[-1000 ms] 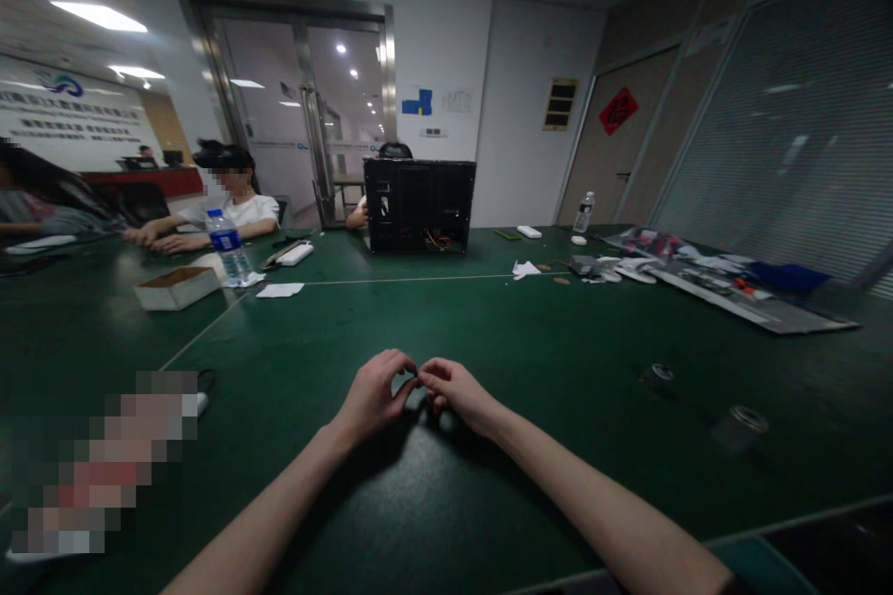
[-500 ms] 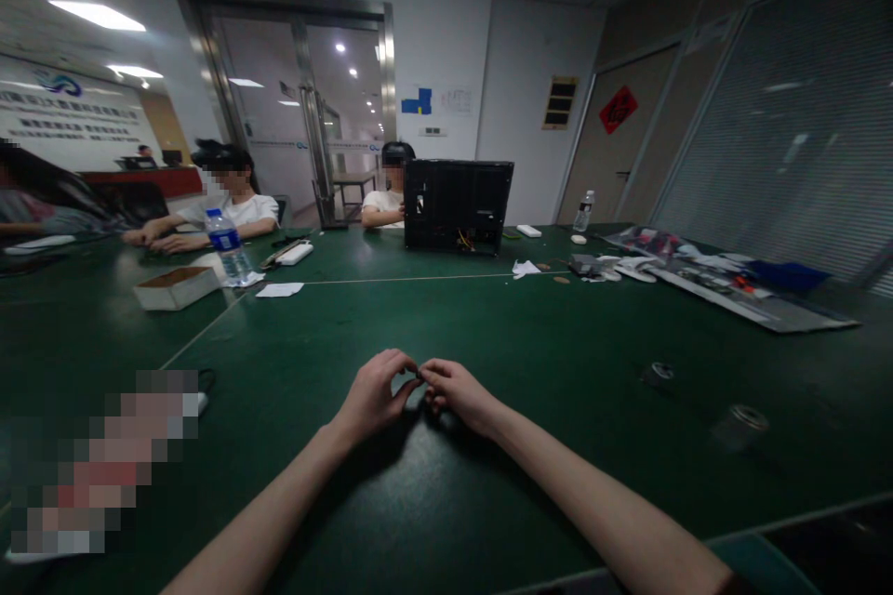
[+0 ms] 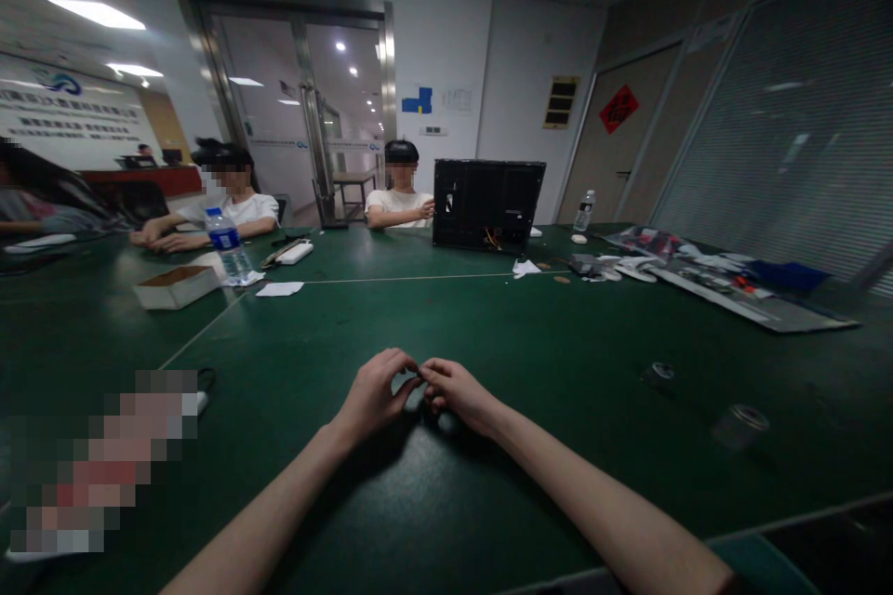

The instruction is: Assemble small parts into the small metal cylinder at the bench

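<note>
My left hand [image 3: 380, 395] and my right hand [image 3: 460, 395] meet over the middle of the green table [image 3: 391, 521]. Thumb and forefinger of each are pinched together, tip against tip. Something tiny and dark seems to sit between them, too small to name. The other fingers of my right hand are curled under. Off to the right of my hands stand two small metallic cylinders, a nearer cylinder [image 3: 740, 428] and a farther cylinder [image 3: 659, 375].
Across the table a person [image 3: 401, 200] touches a black computer case [image 3: 485, 204]. Left of it are another person [image 3: 233, 195], a water bottle [image 3: 229, 246] and a shallow box [image 3: 177, 286]. A cluttered board [image 3: 746, 293] lies at far right. A pixelated item [image 3: 115, 465] lies near left.
The black computer case has shifted right, and the person behind it shows more, with a hand at its left edge. My own hands have stayed in place.
</note>
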Demonstrator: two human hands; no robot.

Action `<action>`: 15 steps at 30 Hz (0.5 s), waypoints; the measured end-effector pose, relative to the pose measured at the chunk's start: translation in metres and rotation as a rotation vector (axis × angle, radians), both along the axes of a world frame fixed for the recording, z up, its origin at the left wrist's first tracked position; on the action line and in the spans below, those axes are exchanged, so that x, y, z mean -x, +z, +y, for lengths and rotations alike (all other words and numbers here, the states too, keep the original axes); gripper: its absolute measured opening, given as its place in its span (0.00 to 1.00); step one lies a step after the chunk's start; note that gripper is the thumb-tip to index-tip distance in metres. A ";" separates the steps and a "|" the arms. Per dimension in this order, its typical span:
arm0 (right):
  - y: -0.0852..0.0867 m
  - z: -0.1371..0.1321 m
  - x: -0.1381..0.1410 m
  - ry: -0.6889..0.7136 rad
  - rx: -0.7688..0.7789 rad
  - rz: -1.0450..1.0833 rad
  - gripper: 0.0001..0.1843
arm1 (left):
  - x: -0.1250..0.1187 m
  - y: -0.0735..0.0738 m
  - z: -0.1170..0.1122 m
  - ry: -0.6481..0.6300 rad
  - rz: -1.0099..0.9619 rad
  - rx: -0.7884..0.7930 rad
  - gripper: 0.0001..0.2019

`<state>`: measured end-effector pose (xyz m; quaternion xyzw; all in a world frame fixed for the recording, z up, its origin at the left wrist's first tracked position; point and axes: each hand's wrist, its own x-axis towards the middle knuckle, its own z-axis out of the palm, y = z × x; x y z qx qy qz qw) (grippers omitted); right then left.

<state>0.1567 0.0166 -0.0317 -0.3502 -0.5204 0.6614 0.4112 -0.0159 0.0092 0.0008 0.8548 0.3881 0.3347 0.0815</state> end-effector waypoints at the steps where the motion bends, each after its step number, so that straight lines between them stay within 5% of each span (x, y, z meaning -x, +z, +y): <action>1: 0.000 0.000 0.000 -0.007 -0.015 -0.008 0.20 | 0.000 0.000 0.000 -0.003 -0.001 0.002 0.02; 5: 0.006 -0.001 -0.002 -0.063 -0.174 -0.175 0.15 | 0.001 -0.002 0.001 0.003 0.002 0.019 0.02; 9: 0.038 -0.014 -0.015 -0.164 -0.625 -0.557 0.06 | 0.000 -0.004 0.000 -0.008 0.041 0.060 0.03; 12: 0.065 -0.038 -0.040 -0.269 -0.833 -0.687 0.05 | -0.003 -0.004 -0.002 -0.015 0.098 0.106 0.05; 15: 0.074 -0.064 -0.086 -0.445 -0.846 -0.828 0.08 | -0.006 -0.005 -0.003 -0.020 0.150 0.170 0.06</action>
